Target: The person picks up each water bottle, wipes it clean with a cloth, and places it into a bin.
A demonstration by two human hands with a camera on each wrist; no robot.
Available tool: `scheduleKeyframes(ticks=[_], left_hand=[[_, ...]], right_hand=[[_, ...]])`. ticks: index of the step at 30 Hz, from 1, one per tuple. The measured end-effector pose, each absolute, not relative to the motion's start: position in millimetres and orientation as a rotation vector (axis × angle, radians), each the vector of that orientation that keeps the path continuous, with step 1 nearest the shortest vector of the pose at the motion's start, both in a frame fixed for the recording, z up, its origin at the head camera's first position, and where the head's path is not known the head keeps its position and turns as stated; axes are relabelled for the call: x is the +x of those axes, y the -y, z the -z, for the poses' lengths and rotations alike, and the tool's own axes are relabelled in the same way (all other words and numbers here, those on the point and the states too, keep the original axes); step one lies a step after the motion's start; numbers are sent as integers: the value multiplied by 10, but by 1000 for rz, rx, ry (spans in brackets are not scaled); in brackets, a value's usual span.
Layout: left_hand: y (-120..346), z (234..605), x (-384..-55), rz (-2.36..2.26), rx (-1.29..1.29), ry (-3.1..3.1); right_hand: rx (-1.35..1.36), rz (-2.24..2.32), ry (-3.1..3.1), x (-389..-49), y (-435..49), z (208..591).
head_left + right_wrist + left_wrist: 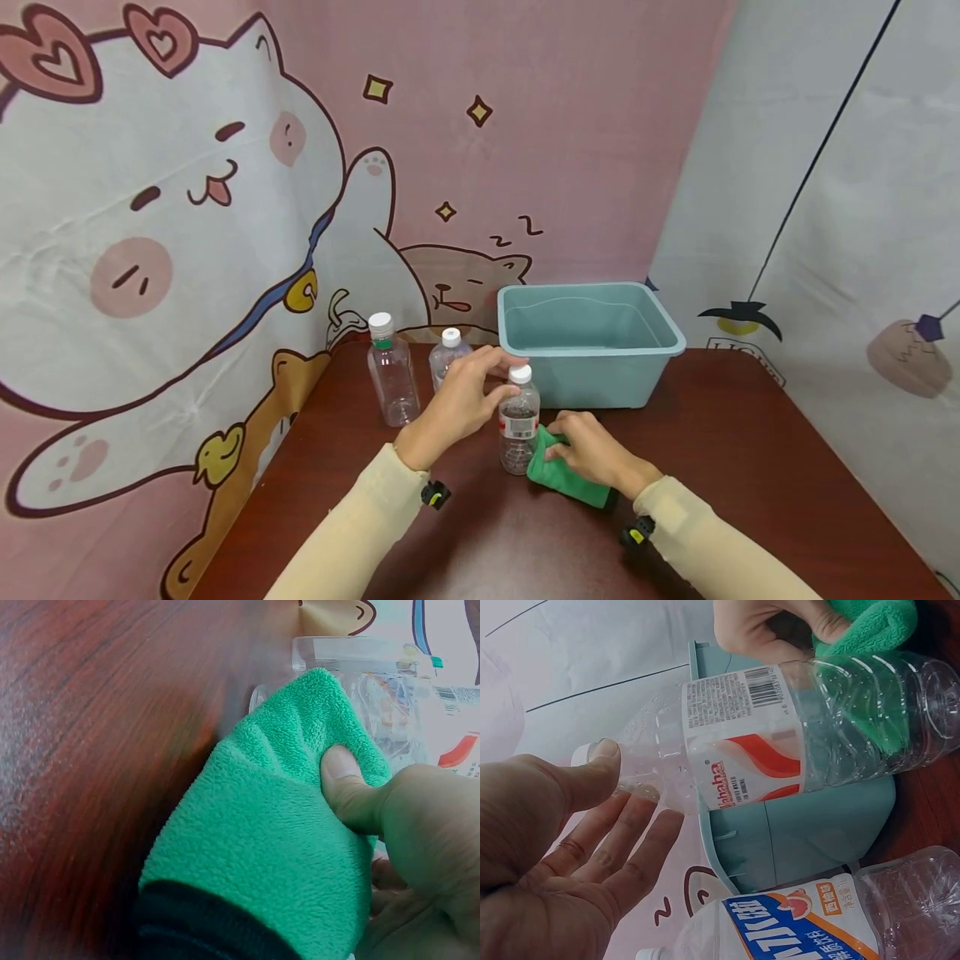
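A clear plastic bottle [519, 454] with a white cap and a white and red label stands upright on the table. My left hand [467, 392] holds it at the cap and neck, thumb on one side and fingers on the other, as the left wrist view shows close up. With thumb and fingers, my right hand [592, 450] pinches a folded green cloth [566, 482]. The cloth's upper corner is right at the bottle's lower side. In the right wrist view, the thumb presses on the fuzzy cloth [255, 840], and the other fingers are mostly hidden behind it.
A light blue plastic bin [592, 379] stands behind the bottle. To the left are a tall clear bottle [393, 383] with a white cap and another bottle [442, 358], whose label [802, 922] is blue and orange. Everything stands on a dark red-brown table [720, 467] against a cartoon-printed backdrop.
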State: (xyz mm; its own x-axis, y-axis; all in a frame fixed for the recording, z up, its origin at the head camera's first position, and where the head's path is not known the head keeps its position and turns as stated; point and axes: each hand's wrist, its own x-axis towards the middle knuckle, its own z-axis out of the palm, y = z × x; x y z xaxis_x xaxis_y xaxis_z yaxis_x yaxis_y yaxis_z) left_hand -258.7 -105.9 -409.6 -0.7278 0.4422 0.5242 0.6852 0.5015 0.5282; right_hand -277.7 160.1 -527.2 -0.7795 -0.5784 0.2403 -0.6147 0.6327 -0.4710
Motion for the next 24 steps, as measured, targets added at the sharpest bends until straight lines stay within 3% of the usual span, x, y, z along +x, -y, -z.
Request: scheduleKeyframes(ticks=[24], left_hand=[[1080, 4092, -2552, 1127, -947, 2431]], right_hand=[[872, -946, 2468, -2683, -1598, 4657]])
